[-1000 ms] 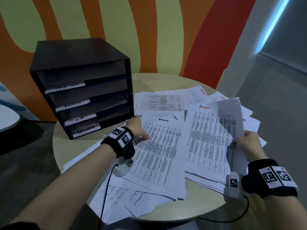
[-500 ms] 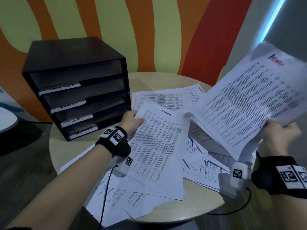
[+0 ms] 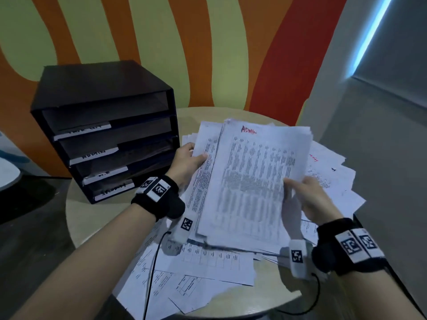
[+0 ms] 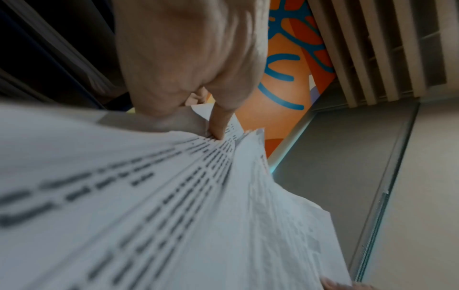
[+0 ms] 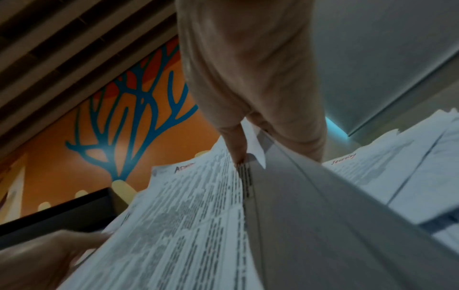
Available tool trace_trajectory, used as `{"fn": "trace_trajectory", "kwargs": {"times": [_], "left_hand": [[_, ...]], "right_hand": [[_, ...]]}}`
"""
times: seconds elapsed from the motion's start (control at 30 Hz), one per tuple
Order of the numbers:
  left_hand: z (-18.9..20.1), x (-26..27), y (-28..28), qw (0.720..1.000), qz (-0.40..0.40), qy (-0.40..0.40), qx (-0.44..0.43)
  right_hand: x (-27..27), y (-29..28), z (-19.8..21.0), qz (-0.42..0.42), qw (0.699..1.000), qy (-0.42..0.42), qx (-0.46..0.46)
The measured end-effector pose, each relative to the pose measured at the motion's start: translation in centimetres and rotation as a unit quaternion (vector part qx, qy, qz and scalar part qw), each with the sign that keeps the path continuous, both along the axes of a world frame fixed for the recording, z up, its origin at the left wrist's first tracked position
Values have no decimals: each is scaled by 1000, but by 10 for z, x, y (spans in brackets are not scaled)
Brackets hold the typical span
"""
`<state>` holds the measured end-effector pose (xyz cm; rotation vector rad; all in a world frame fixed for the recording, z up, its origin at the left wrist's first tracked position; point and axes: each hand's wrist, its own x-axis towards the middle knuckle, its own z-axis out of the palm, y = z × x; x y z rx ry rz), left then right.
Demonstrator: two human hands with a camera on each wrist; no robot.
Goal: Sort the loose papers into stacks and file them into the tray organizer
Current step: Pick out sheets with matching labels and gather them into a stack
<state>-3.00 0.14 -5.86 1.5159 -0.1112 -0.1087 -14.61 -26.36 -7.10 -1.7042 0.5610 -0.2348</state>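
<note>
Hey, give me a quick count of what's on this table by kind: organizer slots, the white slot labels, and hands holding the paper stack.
Organizer slots: 4
White slot labels: 4
Hands on the paper stack: 2, left hand and right hand
Total: 10

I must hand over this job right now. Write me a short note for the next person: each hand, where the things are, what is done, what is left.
Left hand grips the left edge of the ADMIN stack; right hand holds its right edge, lifted above the round table.
Tray organizer stands at the table's left; its second slot is labelled ADMIN.
Done: ADMIN sheets gathered.
Left: file this stack, then sort the loose papers on the table.
</note>
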Motion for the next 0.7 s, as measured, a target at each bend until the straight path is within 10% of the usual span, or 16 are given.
{"fn": "trace_trajectory", "kwargs": {"times": [0.43, 0.57, 0.7], "left_hand": [[-14, 5, 2, 982, -52, 28, 182], [-27, 15, 33, 888, -44, 53, 455], [-34, 7, 40, 828, -70, 65, 553]], "right_hand": [[-2, 2, 4, 8, 1000, 19, 23], [-16, -11, 14, -65, 996, -15, -54], [-24, -28, 14, -101, 993, -24, -52]]}}
